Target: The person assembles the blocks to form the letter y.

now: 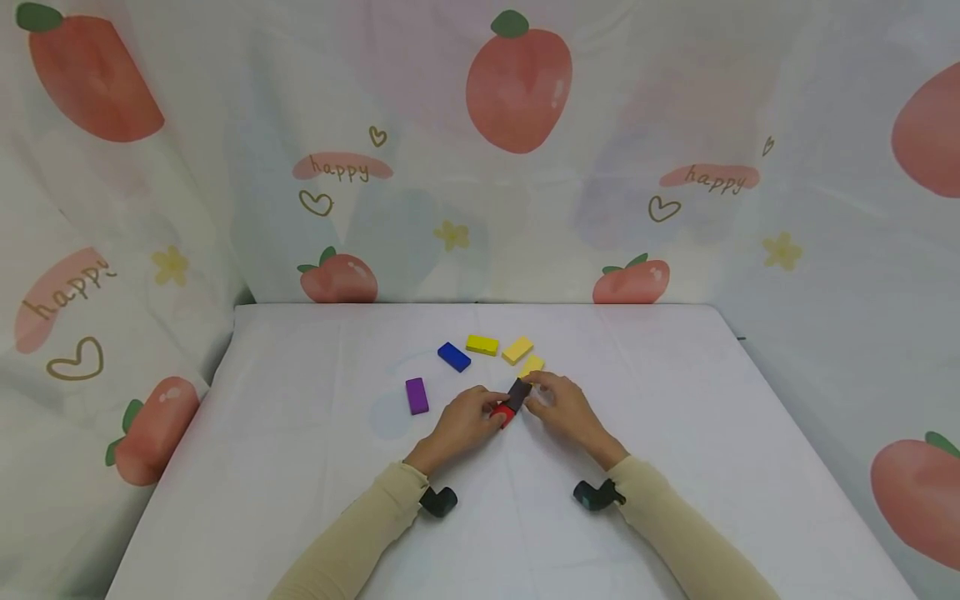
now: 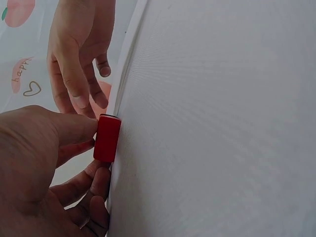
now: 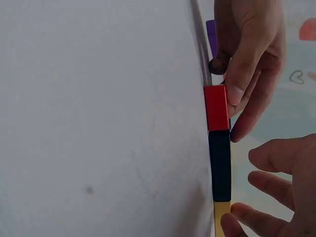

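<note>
My left hand (image 1: 465, 421) pinches a red block (image 2: 107, 138) between thumb and fingers, low against the white tabletop. End to end with the red block lies a black block (image 3: 220, 165), and the two form a slanting line in the head view. My right hand (image 1: 567, 410) is just right of the black block, its fingers spread and relaxed. In the right wrist view a gap shows between its thumb and the black block. Beyond the black block's far end lies a pale yellow block (image 1: 532, 365), with the right fingertips right beside it.
Farther back, an arc of blocks continues with another pale yellow block (image 1: 517, 351), a bright yellow block (image 1: 482, 345) and a blue block (image 1: 454, 357). A purple block (image 1: 417, 396) lies left of my left hand. Patterned cloth (image 1: 420, 200) hangs behind the table.
</note>
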`<act>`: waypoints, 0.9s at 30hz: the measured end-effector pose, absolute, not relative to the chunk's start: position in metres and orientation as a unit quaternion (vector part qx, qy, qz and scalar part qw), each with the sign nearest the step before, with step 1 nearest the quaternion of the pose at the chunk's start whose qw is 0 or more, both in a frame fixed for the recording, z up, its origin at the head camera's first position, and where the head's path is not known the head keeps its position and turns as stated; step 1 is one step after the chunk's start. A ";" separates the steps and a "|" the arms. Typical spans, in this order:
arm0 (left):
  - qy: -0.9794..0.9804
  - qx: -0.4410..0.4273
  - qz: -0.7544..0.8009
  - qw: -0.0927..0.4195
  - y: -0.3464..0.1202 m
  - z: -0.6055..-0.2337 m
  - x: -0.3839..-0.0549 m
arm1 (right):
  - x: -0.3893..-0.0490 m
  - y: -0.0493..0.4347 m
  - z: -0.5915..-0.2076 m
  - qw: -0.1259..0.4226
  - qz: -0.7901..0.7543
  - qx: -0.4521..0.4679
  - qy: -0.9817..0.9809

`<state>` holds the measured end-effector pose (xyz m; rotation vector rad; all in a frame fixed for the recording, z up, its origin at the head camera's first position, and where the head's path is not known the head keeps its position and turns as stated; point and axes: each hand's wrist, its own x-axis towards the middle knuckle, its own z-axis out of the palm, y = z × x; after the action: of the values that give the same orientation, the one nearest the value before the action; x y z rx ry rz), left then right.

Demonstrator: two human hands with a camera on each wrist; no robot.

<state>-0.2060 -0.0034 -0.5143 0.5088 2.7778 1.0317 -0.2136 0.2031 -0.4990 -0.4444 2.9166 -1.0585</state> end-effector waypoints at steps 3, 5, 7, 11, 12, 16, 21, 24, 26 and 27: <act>0.922 0.168 0.342 0.067 -0.003 -0.514 -0.206 | -0.209 0.200 -0.500 0.009 -0.330 -0.135 0.934; 0.922 0.169 0.342 0.065 -0.003 -0.513 -0.206 | -0.208 0.198 -0.501 0.014 -0.317 -0.128 0.939; 0.922 0.169 0.342 0.064 -0.003 -0.513 -0.205 | -0.207 0.196 -0.503 0.014 -0.298 -0.123 0.947; 0.921 0.175 0.342 0.059 -0.003 -0.512 -0.204 | -0.204 0.191 -0.504 0.009 -0.273 -0.112 0.956; 0.922 0.175 0.341 0.059 -0.003 -0.512 -0.204 | -0.204 0.190 -0.504 0.006 -0.269 -0.108 0.957; 0.921 0.176 0.343 0.059 -0.003 -0.513 -0.204 | -0.201 0.186 -0.504 -0.004 -0.257 -0.093 0.962; 0.920 0.172 0.346 0.062 -0.004 -0.516 -0.206 | -0.199 0.183 -0.505 -0.011 -0.252 -0.080 0.964; 0.915 0.175 0.358 0.062 -0.005 -0.517 -0.206 | -0.199 0.181 -0.504 -0.012 -0.251 -0.075 0.965; 0.910 0.177 0.370 0.063 -0.006 -0.518 -0.206 | -0.198 0.180 -0.504 -0.013 -0.253 -0.072 0.965; 0.906 0.178 0.378 0.065 -0.007 -0.519 -0.207 | -0.197 0.180 -0.504 -0.014 -0.252 -0.072 0.965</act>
<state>-0.2069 -0.0065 -0.5186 0.5358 2.7348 1.1406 -0.1973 0.1800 -0.5035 -0.2291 3.0590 -0.7978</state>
